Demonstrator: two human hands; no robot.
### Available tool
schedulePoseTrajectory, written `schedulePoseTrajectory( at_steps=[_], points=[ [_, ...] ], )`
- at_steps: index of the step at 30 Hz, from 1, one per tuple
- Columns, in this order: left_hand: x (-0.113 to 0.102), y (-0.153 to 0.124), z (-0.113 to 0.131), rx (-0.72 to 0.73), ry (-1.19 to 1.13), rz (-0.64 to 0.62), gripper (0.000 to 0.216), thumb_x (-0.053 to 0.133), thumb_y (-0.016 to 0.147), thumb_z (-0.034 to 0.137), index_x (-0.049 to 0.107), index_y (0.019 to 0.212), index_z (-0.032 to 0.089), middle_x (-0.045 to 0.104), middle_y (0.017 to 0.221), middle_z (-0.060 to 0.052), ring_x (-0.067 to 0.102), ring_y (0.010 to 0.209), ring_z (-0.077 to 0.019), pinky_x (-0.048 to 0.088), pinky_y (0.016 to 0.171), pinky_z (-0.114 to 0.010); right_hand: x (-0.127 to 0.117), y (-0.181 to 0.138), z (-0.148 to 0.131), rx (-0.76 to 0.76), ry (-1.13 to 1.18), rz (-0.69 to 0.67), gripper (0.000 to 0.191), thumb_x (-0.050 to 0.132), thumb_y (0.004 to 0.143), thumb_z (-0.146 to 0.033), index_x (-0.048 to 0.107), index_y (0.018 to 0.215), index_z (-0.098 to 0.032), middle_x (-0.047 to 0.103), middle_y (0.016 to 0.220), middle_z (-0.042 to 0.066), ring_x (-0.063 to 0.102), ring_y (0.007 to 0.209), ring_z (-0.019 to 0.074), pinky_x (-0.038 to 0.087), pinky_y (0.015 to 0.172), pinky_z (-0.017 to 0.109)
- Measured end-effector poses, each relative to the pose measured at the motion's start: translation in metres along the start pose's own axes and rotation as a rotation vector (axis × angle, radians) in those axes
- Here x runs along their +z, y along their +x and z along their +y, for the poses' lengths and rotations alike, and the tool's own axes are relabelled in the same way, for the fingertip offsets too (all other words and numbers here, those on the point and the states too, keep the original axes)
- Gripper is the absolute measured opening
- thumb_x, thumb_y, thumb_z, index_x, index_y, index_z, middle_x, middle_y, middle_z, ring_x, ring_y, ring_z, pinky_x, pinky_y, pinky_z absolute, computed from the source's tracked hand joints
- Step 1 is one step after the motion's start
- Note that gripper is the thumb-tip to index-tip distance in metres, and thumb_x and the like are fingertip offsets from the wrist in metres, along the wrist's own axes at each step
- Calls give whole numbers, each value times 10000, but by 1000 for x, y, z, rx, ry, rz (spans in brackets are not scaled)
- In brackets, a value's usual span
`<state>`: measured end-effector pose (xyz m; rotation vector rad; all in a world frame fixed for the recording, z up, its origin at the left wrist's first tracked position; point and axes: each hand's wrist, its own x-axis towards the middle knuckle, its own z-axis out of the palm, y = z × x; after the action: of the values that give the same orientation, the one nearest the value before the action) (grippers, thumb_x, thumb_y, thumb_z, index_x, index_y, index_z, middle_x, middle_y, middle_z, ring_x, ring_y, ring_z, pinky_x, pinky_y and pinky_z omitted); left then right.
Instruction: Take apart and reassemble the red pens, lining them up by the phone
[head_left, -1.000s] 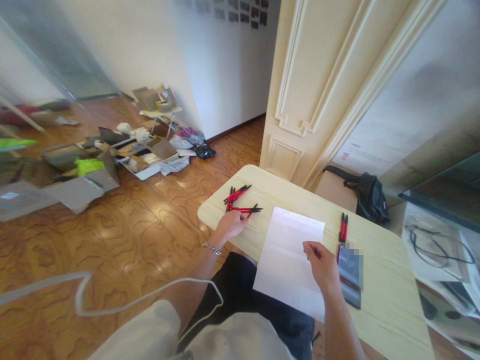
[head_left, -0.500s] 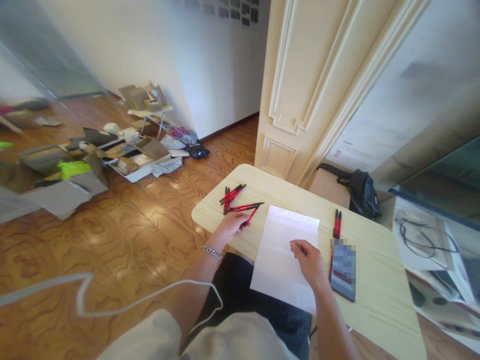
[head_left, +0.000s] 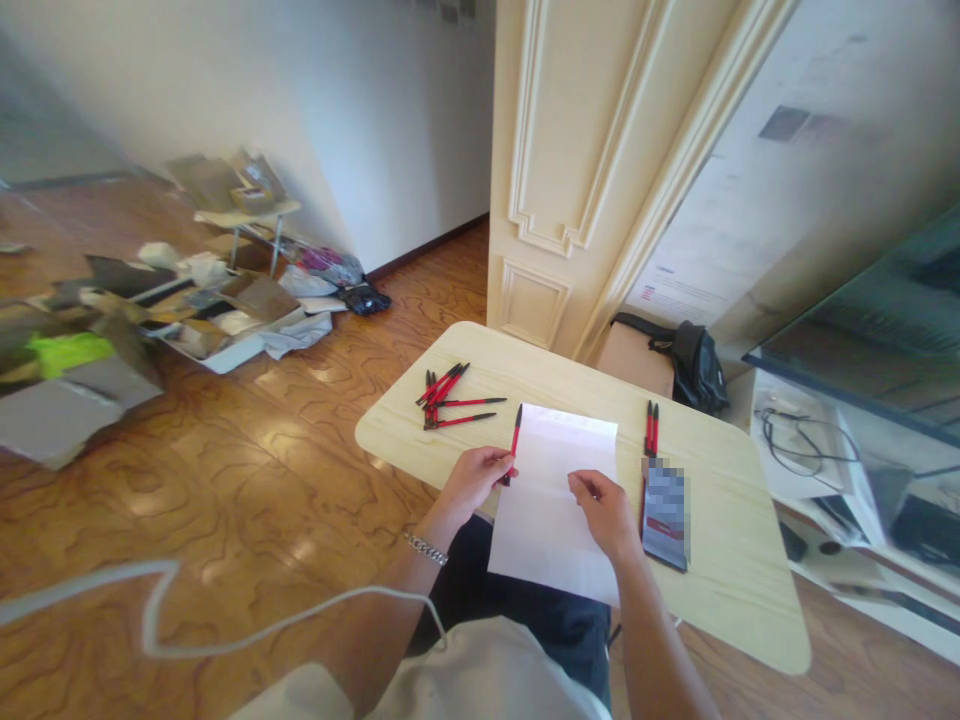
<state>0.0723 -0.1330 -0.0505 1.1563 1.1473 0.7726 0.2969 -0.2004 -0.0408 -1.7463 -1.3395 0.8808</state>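
Observation:
My left hand [head_left: 477, 476] is closed on a red and black pen [head_left: 514, 442] and holds it upright at the left edge of a white sheet of paper [head_left: 553, 500]. My right hand [head_left: 602, 508] rests on the sheet's lower right part with its fingers curled in a pinch; what is in them, if anything, I cannot make out. A pile of several red and black pens [head_left: 447, 396] lies on the pale wooden table [head_left: 720, 560] to the left. Two more pens [head_left: 651, 426] lie side by side right of the paper, above a dark flat packet [head_left: 664, 515].
Open cardboard boxes and scattered packaging [head_left: 150, 320] lie on the wooden floor at the left. A black bag [head_left: 694, 362] sits behind the table by a cream panelled door [head_left: 570, 170]. A glass-topped unit with cables [head_left: 810, 440] stands at the right. A white cable [head_left: 225, 620] hangs near my body.
My left hand picked one pen out of the pile and carried it right to the paper's left edge. My right hand slid a little left on the sheet. The camera turned right.

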Motion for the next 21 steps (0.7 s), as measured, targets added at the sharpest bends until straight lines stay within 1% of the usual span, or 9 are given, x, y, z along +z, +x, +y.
schedulePoseTrajectory(
  at_steps=[2,5,7,10,13,15,18,21],
  points=[
    [14,0,0,34,81,-68,341,599,787,459,691,877,143,715,776,-68,618,641,-152,428,542,-226,0,-2,0,-18,-59,37,313,515,855,-453,697,900,-202,692,843,53,607,742,190,458,690,304],
    [36,2,-1,54,186,-145,313,598,785,443,698,846,153,715,752,-57,637,626,-163,458,549,-239,-1,-6,1,-88,-182,101,258,504,868,-362,692,939,-202,685,914,61,609,773,188,460,742,315],
    [49,4,-3,49,262,-163,291,593,793,429,697,852,164,719,763,-52,650,629,-167,472,554,-243,-2,-10,5,-128,-283,129,231,523,853,-300,691,972,-197,673,965,74,601,842,202,452,806,333],
    [64,4,-5,60,372,-156,261,584,813,406,687,885,178,727,814,-56,658,633,-163,477,567,-246,-3,-14,12,-136,-420,131,237,565,818,-247,697,1007,-191,641,1067,95,554,996,241,420,901,365],
    [73,1,-6,79,473,-127,231,599,818,379,658,940,192,726,817,-52,654,624,-155,469,596,-248,-2,-15,19,-114,-484,107,276,584,800,-217,689,1053,-185,601,1142,105,519,1052,255,408,931,376],
    [76,0,-6,92,532,-94,213,625,805,365,642,935,197,719,790,-48,650,637,-157,456,623,-249,0,-14,23,-105,-497,102,295,592,793,-205,683,1073,-181,588,1155,105,510,1057,256,405,938,375],
    [77,0,-4,139,613,-58,170,659,776,361,643,816,197,702,745,-57,636,662,-177,425,640,-263,2,-12,26,-103,-492,102,306,606,785,-204,679,1082,-182,579,1160,104,501,1059,260,402,945,375],
    [77,0,-2,183,657,-31,178,671,760,362,636,700,198,687,708,-66,613,663,-193,393,652,-282,3,-12,28,-105,-472,101,306,605,789,-213,676,1086,-190,571,1170,109,494,1070,269,399,951,388]
  ],
)
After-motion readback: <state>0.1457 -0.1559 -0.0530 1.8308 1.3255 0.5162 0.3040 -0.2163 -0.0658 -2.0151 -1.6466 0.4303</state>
